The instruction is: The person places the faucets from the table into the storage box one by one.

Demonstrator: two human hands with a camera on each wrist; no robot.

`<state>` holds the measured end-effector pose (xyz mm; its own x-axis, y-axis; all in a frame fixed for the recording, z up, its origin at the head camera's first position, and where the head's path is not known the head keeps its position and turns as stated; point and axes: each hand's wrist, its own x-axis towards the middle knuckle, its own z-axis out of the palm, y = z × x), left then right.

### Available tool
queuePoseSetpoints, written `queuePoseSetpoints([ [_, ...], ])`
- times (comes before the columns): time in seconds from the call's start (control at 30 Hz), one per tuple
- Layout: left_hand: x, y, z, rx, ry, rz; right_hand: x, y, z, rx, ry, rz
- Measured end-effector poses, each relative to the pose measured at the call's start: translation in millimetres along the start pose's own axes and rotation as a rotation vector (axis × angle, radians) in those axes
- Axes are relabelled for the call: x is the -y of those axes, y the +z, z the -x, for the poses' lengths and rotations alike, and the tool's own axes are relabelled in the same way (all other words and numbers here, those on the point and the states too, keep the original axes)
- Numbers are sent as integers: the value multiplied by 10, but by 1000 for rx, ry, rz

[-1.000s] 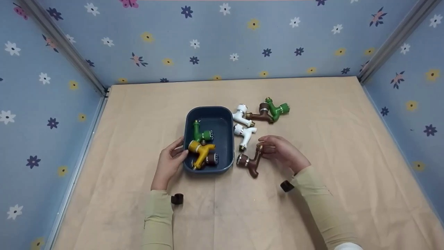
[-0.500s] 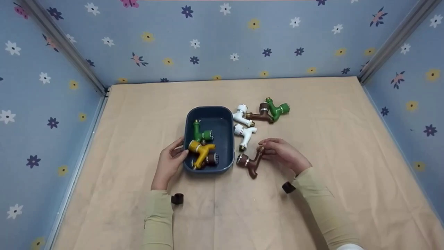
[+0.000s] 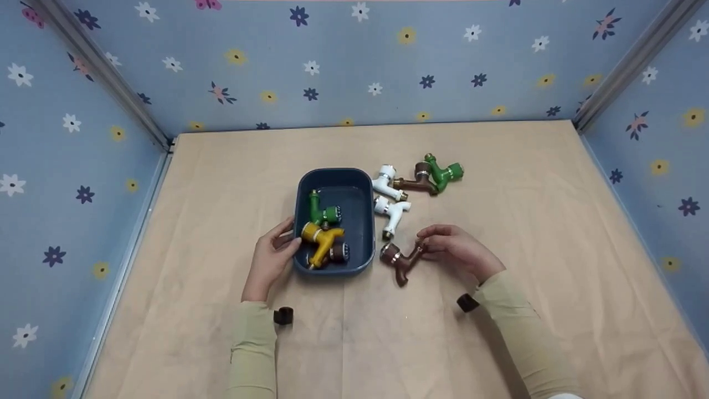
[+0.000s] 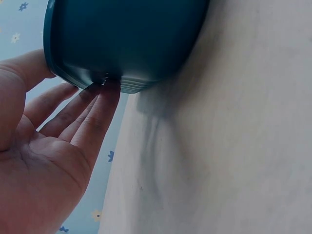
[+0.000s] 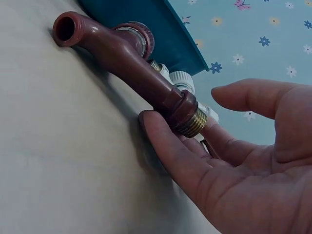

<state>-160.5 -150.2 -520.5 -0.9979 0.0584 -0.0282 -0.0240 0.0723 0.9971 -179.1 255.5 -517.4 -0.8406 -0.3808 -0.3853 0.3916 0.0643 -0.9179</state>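
My left hand holds the near left side of a dark blue plastic bin, thumb at the rim and fingers against the outer wall in the left wrist view. In the bin lie a green tap, a yellow tap and a brown tap partly under the yellow one. To the bin's right, a brown tap lies on the cloth. My right hand touches its brass threaded end; in the right wrist view the fingers reach beneath it and the thumb stands apart.
Two white taps, one farther and one nearer, lie close to the bin's right wall. Beyond them a brown tap touches a green tap. Flowered panels enclose the cloth-covered table.
The brown tap by my right hand has turned a little, its threaded end shifting right and down. My right hand has moved slightly right and toward me. The left hand keeps its place.
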Motion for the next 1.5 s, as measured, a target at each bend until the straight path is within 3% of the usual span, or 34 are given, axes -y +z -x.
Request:
queuePoseSetpoints([
  [0.17,-179,21,54,16,-20,-16,-61,-21,48,-3,14,-50],
  [0.33,-170,24,53,13,7,-11,-97,-36,79,30,5,-75],
  [0.63,-141,22,53,13,-5,13,-128,-35,127,51,-9,-50],
  [0.87,-142,22,56,11,9,26,-149,-53,182,59,27,-79],
  [1.13,-158,24,46,12,5,11,-162,-83,229,75,27,-31],
  [1.5,-154,24,59,14,11,8,-235,-85,329,66,19,-86],
])
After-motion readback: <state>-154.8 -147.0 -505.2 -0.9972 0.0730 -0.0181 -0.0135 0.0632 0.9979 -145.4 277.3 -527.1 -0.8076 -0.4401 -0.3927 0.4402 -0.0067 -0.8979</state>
